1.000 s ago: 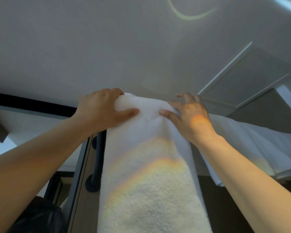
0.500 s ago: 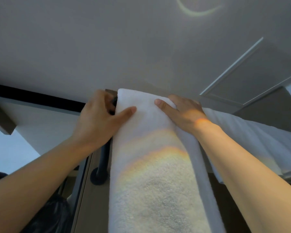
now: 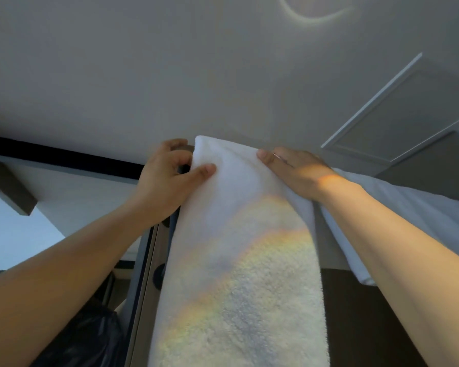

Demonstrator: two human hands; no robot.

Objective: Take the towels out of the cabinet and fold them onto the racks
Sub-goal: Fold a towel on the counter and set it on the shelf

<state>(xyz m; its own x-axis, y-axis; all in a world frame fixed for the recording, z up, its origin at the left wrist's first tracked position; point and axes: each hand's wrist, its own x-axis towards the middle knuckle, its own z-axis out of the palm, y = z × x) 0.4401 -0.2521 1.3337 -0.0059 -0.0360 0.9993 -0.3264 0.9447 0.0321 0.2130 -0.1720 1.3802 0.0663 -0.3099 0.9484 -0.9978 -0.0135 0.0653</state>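
**Towel (image 3: pixel 239 247) over the rack (image 3: pixel 158 276), a hand each side**

The white towel hung lengthwise from mid-frame to the bottom edge. The left hand (image 3: pixel 167 181) pinched its upper left edge; the right hand (image 3: pixel 296 173) lay flat, fingers straight, on its upper right.

Pretty dim overall, tbh. A rainbow flare band is smeared across the towel (image 3: pixel 223 197), and a thin flare arc is seen far above it. Brighter bluish daylight is caught left of the towel. Shadows are kept soft, detail reasonably sharp.
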